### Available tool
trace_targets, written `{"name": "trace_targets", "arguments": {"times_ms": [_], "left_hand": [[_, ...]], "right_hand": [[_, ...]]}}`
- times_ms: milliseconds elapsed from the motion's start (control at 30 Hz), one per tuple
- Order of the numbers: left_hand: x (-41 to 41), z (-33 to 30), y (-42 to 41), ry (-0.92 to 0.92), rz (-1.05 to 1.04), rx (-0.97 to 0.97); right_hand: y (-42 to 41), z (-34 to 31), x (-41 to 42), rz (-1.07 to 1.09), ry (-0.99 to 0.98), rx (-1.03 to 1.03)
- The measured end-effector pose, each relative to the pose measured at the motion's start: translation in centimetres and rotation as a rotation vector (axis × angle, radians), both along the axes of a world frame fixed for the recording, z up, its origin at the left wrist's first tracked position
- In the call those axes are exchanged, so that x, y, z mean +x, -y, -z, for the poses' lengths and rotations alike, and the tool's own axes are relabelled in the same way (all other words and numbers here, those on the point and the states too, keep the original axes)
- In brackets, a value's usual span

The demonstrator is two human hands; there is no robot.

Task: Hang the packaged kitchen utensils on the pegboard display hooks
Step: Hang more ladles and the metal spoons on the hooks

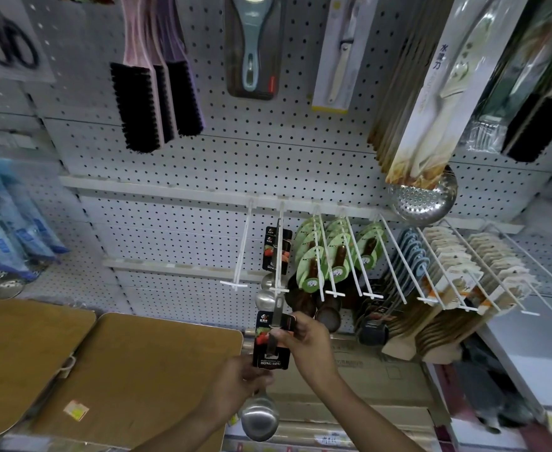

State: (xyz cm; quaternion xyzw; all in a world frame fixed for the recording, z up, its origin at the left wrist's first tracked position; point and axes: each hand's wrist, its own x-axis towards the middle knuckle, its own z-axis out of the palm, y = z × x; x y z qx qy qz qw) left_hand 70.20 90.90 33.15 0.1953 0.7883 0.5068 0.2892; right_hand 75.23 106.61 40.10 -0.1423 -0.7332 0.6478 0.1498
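A steel ladle with a black printed card on its handle is held upright below the pegboard. My left hand grips the handle just under the card. My right hand pinches the card's upper right edge near the handle's slotted tip. That tip sits just below the front end of a white hook, which carries other carded ladles. To its left stands a bare white hook.
Hooks to the right carry green-carded spoons, blue utensils and beige packs. Brushes, boxed knives and a steel skimmer hang above. Wooden boards lie at lower left, cardboard boxes below the hands.
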Motion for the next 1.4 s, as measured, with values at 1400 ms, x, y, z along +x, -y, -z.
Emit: {"name": "trace_targets", "arguments": {"times_ms": [1400], "left_hand": [[-4.8,1.1,-3.1,0.012,-0.077,-0.007]], "right_hand": [[-1.9,1.7,-3.5,-0.005,0.048,0.19]]}}
